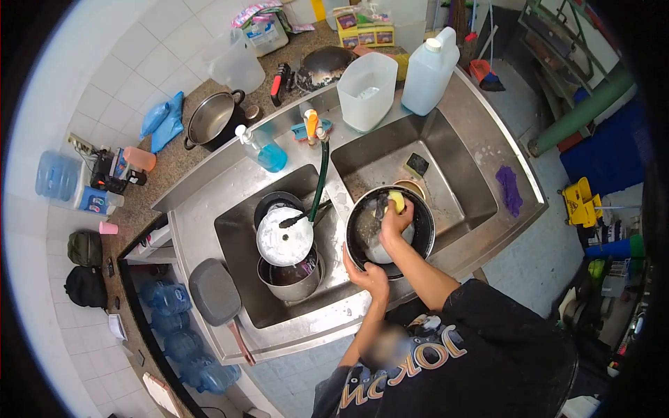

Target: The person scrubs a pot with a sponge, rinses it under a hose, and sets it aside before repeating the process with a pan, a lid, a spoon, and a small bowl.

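My right hand (395,226) reaches inside a round dark-rimmed pot (427,246), fingers closed around a yellow sponge (396,200). Suds and murky water cover part of the pot's inner surface. At the pot's lower left rim, my left hand (367,279) grips the edge. The pot rests over the divider and the right basin (460,198). Another sponge (417,164), dark on top, lies in that basin behind the pot, and a round tan-rimmed item is partly hidden by the pot.
In the left basin (240,299) stand a steel pot (293,289) and a soapy lid (279,244). A green hose (323,181) hangs from the faucet. Around the sink are a soap bottle (268,157), grey pan (214,292), white container (366,97), jug (428,76) and purple cloth (510,189).
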Available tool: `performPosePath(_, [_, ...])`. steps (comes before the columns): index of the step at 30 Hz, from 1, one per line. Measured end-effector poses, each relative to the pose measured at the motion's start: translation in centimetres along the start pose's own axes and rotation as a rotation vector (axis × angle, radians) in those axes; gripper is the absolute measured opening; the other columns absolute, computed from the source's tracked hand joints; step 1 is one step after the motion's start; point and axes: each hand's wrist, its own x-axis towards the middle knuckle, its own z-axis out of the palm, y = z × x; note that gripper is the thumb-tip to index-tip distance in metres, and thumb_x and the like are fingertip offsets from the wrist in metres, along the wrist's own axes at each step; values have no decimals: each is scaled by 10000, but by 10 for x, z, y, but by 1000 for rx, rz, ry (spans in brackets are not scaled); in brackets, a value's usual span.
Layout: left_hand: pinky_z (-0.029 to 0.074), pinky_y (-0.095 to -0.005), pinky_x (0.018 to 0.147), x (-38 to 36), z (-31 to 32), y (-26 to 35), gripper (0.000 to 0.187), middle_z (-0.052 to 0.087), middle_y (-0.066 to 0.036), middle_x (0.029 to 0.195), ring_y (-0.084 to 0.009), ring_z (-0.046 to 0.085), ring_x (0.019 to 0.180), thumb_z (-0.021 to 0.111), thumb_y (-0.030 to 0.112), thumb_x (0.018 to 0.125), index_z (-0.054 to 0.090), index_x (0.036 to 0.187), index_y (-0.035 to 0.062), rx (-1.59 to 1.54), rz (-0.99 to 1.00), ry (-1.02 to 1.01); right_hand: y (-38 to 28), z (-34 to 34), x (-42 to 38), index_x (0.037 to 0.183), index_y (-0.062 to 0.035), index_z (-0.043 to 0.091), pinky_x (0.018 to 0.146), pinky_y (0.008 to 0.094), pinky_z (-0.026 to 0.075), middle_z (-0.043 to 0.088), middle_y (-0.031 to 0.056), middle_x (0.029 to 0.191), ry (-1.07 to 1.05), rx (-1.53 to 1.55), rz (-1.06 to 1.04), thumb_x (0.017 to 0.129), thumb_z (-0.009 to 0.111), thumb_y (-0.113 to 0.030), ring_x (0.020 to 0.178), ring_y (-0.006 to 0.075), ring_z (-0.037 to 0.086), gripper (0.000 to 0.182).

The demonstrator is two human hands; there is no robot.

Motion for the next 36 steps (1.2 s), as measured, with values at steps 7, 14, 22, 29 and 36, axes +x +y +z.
performPosePath(7, [343, -366, 1049, 3, -3, 8, 644, 587, -226, 1193, -323, 557, 1133, 389, -100, 623, 495, 1258, -112, -100, -153, -60, 14, -12, 0, 982, 8, 683, 819, 330, 493, 675, 126, 948, -493, -388, -304, 720, 693, 15, 885, 257, 649, 262])
performPosePath(14, [341, -358, 1049, 4, -3, 2, 647, 585, -216, 1196, -320, 543, 1149, 384, -109, 621, 513, 1255, -94, -40, -126, -72, 5, -17, -2, 951, 9, 676, 738, 277, 484, 660, 59, 894, -595, -237, 14, 773, 667, 1, 813, 140, 604, 178])
performPosePath(22, [352, -336, 1030, -4, 5, 3, 639, 593, -162, 1155, -264, 553, 1112, 384, -121, 628, 507, 1254, -78, -17, -59, -109, 13, -15, 7, 1023, 6, 634, 721, 278, 456, 637, 32, 916, -148, -38, 92, 851, 632, -68, 809, 127, 564, 187])
performPosePath(29, [410, -313, 962, -6, 5, -5, 613, 599, -142, 1103, -235, 576, 1039, 370, -135, 625, 529, 1214, -74, -82, -125, -57, 6, -14, 13, 1078, -27, 613, 748, 282, 453, 618, 32, 955, 35, 27, 308, 870, 656, -109, 838, 141, 563, 228])
performPosePath(36, [386, -323, 990, 3, 1, -3, 589, 610, -164, 1093, -262, 580, 1025, 383, -117, 609, 562, 1170, -92, -162, -215, -83, 19, -15, 14, 985, -6, 668, 717, 273, 446, 643, 18, 875, -190, 21, 240, 804, 716, -97, 781, 125, 564, 208])
